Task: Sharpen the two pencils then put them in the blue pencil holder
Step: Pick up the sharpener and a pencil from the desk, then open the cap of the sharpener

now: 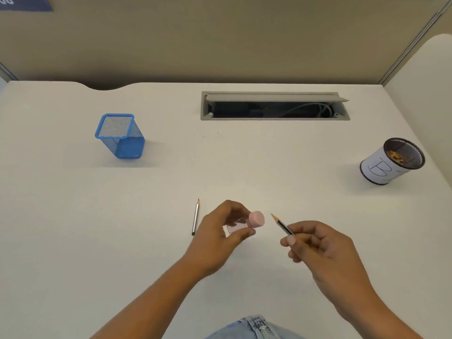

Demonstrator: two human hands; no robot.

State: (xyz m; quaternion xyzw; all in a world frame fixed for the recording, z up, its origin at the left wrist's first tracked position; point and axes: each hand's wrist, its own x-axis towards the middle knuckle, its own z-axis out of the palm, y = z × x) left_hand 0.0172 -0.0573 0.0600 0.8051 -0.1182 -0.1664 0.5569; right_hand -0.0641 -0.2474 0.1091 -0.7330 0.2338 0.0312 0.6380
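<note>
Pencil [282, 225] tip sits just apart from the pink sharpener [255, 220], pinched in your right hand [322, 250] with the point aimed left. Your left hand [220, 234] is closed around the sharpener's clear body. Line the tip up with the sharpener's opening, which is hidden here, before pushing in, then turn gently. The second pencil [195, 216] lies on the desk [73, 216] beside your left hand; the blue pencil holder [119, 135] stands well apart, far left.

Both hands up, both gripping.
Left hand [220, 231] pinches with thumb and fingers (curled tight); right hand [320, 248] grips beside it.
</note>
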